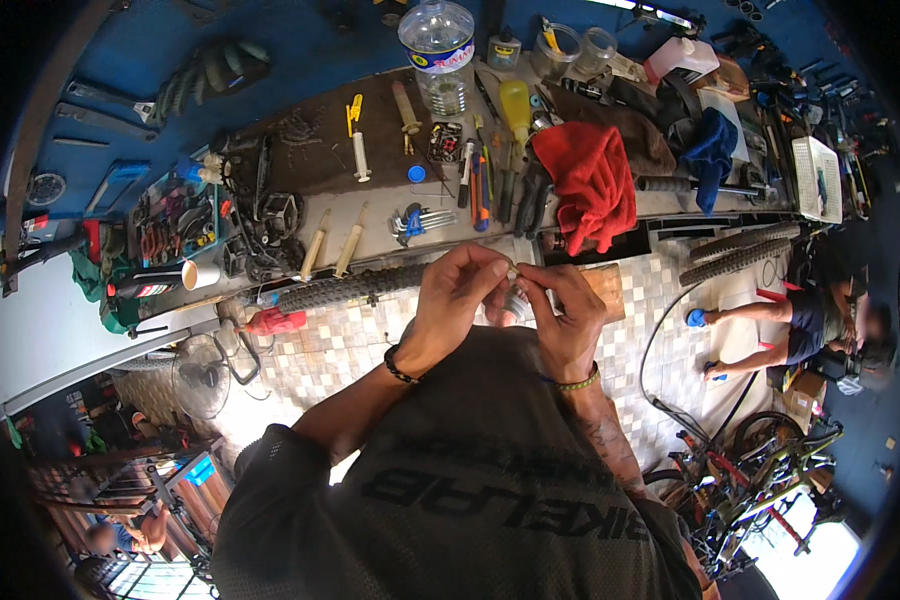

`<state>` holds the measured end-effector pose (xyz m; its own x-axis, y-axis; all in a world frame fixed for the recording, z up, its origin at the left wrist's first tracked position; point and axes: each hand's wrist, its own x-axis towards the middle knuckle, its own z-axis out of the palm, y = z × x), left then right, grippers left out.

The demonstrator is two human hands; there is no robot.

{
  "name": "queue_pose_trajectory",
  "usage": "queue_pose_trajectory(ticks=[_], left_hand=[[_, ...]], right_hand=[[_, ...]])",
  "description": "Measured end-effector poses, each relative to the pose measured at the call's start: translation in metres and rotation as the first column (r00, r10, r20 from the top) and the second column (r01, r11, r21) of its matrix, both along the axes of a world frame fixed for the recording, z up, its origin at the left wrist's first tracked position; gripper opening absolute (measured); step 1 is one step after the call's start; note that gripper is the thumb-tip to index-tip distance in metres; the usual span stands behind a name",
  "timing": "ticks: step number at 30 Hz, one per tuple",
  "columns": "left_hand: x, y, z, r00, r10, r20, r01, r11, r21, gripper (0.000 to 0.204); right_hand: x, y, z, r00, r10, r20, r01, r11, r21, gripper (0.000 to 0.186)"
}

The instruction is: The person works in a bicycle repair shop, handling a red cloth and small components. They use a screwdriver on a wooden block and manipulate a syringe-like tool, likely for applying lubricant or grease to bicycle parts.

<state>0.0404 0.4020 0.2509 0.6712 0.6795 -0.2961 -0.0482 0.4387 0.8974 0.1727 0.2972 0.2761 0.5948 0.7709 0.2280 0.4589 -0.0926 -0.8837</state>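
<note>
My left hand (454,297) and my right hand (571,308) meet in front of the bench edge, thumbs and forefingers pinched together. Between the fingertips is a small pale, brass-coloured piece (513,271); it is too small to name. Just beyond my hands, a hex key set (422,222) with a blue holder lies on the bench (375,205). Two yellowish syringes (350,240) rest left of it, and a white syringe (360,158) lies farther back. A crumpled red cloth (588,180) hangs over the edge to the right, with black-handled pliers (535,200) beside it.
A large plastic bottle (438,60) and a yellow squeeze bottle (515,105) stand at the back. Below the bench edge is a tyre (355,288). A fan (201,375) stands left; a person (820,320) sits right, near several bicycles (760,460).
</note>
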Motion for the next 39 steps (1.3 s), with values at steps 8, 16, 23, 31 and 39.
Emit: queue_pose_trajectory(ticks=[8,16,23,31,39], left_hand=[[-0.006,0.017,0.004,0.969,-0.245,0.024,0.246,0.967,-0.069,0.017],[0.002,-0.012,0.002,0.998,-0.036,0.058,0.029,0.992,0.125,0.013],[-0.002,-0.013,-0.011,0.998,-0.056,0.015,0.053,0.989,0.138,0.014],[0.001,-0.004,0.005,0.991,-0.122,0.052,0.115,0.984,0.133,0.013],[-0.001,0.000,0.029,0.973,-0.156,-0.171,0.187,0.965,0.185,0.013]], right_hand=[[0.019,-0.012,-0.003,0.991,0.132,0.032,-0.133,0.991,0.018,0.013],[-0.001,-0.015,-0.016,0.937,-0.038,-0.348,0.033,0.999,-0.019,0.012],[0.003,-0.020,-0.030,0.889,-0.022,-0.457,-0.019,0.996,-0.085,0.016],[0.023,-0.015,-0.008,0.945,0.244,0.217,-0.236,0.970,-0.063,0.013],[0.028,-0.014,0.008,0.851,0.287,0.440,-0.286,0.956,-0.070,0.017]])
